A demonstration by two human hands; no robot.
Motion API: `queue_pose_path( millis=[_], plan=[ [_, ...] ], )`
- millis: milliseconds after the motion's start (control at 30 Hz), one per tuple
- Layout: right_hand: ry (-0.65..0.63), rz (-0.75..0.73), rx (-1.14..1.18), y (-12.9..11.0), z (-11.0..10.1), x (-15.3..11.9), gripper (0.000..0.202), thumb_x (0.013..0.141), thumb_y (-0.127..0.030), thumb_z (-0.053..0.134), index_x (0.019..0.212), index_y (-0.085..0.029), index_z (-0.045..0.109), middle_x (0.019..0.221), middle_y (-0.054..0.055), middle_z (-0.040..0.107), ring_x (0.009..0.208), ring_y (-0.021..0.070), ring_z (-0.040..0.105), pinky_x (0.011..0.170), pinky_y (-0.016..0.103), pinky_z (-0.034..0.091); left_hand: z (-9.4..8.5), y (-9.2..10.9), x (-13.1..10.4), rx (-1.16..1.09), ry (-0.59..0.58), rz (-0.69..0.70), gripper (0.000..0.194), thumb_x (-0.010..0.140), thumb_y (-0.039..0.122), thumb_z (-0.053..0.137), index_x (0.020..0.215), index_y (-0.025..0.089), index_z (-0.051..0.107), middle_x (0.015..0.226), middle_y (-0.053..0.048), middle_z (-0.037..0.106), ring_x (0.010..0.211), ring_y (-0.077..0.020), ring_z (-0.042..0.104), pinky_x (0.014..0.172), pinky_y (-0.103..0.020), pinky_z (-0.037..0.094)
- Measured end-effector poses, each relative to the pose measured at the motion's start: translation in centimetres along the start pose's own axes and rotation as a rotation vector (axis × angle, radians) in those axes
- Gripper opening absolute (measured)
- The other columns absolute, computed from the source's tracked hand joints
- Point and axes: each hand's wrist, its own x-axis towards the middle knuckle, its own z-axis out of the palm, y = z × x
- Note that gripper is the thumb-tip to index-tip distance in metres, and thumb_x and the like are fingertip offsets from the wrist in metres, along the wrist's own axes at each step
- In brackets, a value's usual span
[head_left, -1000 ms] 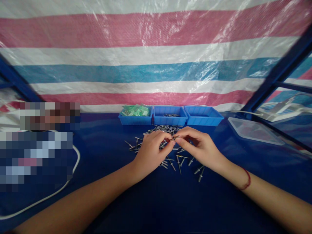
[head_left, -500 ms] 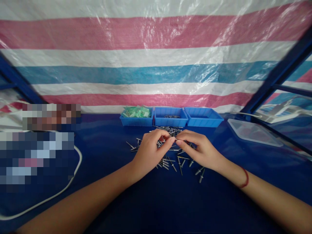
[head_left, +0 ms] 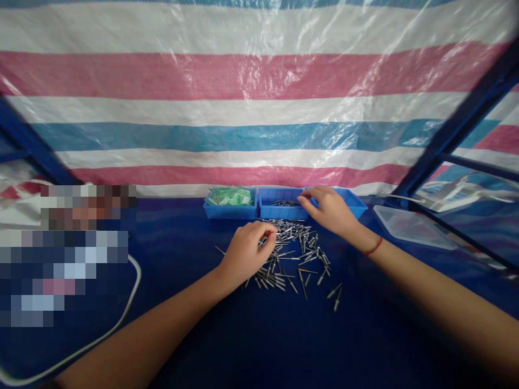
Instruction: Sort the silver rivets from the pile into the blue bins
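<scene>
Many silver rivets [head_left: 290,232] lie in a loose pile on the blue table. My left hand [head_left: 250,249] is at the pile's left side, its thumb and forefinger pinched together; anything between them is too small to make out. My right hand [head_left: 327,208], with a red cord at the wrist, hovers at the right end of the middle blue bin [head_left: 279,212], thumb and forefinger slightly apart and nothing visible between them. A few rivets lie inside that bin.
A blue bin [head_left: 230,212] with green-tinted packets stands left, another blue bin [head_left: 357,200] right, partly behind my right hand. A translucent lid [head_left: 413,227] lies at the right. A white cable [head_left: 132,302] curves at the left, beside a pixelated area. Striped sheeting hangs behind.
My right hand has left my left hand and moved up to the middle bin, its fingers parting. My left hand stays over the pile. The view has tilted slightly upward.
</scene>
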Motion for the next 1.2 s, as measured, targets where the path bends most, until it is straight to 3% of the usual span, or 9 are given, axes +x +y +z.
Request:
queue_pose_path(
  millis=[200, 300, 467, 633, 833, 1033, 1200],
  plan=[
    [-0.050, 0.112, 0.211, 0.7, -0.9, -5.0, 0.020, 0.087, -0.028, 0.049, 0.087, -0.016, 0.065, 0.080, 0.006, 0.068, 0.066, 0.0169, 0.061, 0.061, 0.030, 0.047, -0.1, 0.3, 0.3, 0.117, -0.116, 0.066, 0.011, 0.087, 0.018, 0.051, 0.085, 0.020, 0.061, 0.086, -0.001, 0.066, 0.080, -0.0168, 0.057, 0.071, -0.030, 0.039],
    [-0.169, 0.026, 0.346, 1.2, -0.6, -6.5, 0.018, 0.086, -0.023, 0.049, 0.091, -0.017, 0.066, 0.088, 0.006, 0.069, 0.073, 0.0164, 0.063, 0.064, 0.029, 0.050, 0.1, 0.5, 0.4, 0.138, -0.155, 0.098, 0.012, 0.087, 0.019, 0.050, 0.085, 0.020, 0.062, 0.086, -0.001, 0.066, 0.081, -0.0170, 0.056, 0.072, -0.030, 0.038],
    [-0.290, -0.210, 0.325, 0.7, -0.3, -6.4, 0.020, 0.086, -0.020, 0.050, 0.096, -0.021, 0.067, 0.097, 0.007, 0.065, 0.091, 0.0191, 0.060, 0.080, 0.036, 0.048, 0.2, 0.7, 0.2, 0.138, -0.191, 0.106, 0.014, 0.088, 0.019, 0.049, 0.086, 0.019, 0.062, 0.086, -0.001, 0.065, 0.082, -0.0169, 0.056, 0.073, -0.030, 0.039],
    [-0.353, -0.258, 0.261, 0.5, -0.5, -6.1, 0.018, 0.088, -0.023, 0.050, 0.095, -0.020, 0.067, 0.093, 0.007, 0.065, 0.087, 0.0192, 0.058, 0.077, 0.036, 0.047, 0.3, 0.5, 0.1, 0.125, -0.219, 0.126, 0.014, 0.088, 0.019, 0.049, 0.086, 0.019, 0.062, 0.086, 0.000, 0.065, 0.084, -0.0169, 0.057, 0.075, -0.031, 0.039],
    [-0.320, -0.248, 0.270, -0.3, -1.3, -6.1, 0.017, 0.088, -0.022, 0.049, 0.089, -0.019, 0.066, 0.089, 0.007, 0.066, 0.085, 0.0195, 0.058, 0.077, 0.037, 0.045, 0.4, 0.4, 0.1, 0.135, -0.214, 0.119, 0.011, 0.088, 0.020, 0.051, 0.089, 0.020, 0.062, 0.087, -0.001, 0.067, 0.085, -0.0182, 0.058, 0.074, -0.032, 0.040],
    [-0.150, 0.053, 0.575, -3.7, -1.2, -6.7, 0.014, 0.086, -0.028, 0.054, 0.087, -0.020, 0.065, 0.083, 0.003, 0.068, 0.075, 0.0153, 0.061, 0.069, 0.030, 0.048, 0.5, 0.7, -0.2, -0.015, -0.092, 0.089, 0.022, 0.081, 0.033, 0.063, 0.098, 0.019, 0.061, 0.087, -0.002, 0.067, 0.082, -0.0178, 0.061, 0.075, -0.031, 0.045],
    [-0.119, 0.089, 0.653, -5.4, -1.4, -7.0, 0.014, 0.085, -0.030, 0.056, 0.087, -0.021, 0.067, 0.083, 0.003, 0.069, 0.080, 0.0164, 0.062, 0.075, 0.032, 0.048, 0.3, 1.6, -0.3, -0.162, -0.020, 0.050, 0.013, 0.083, 0.027, 0.062, 0.092, 0.019, 0.062, 0.081, -0.001, 0.065, 0.076, -0.0148, 0.062, 0.071, -0.027, 0.046]
  ],
)
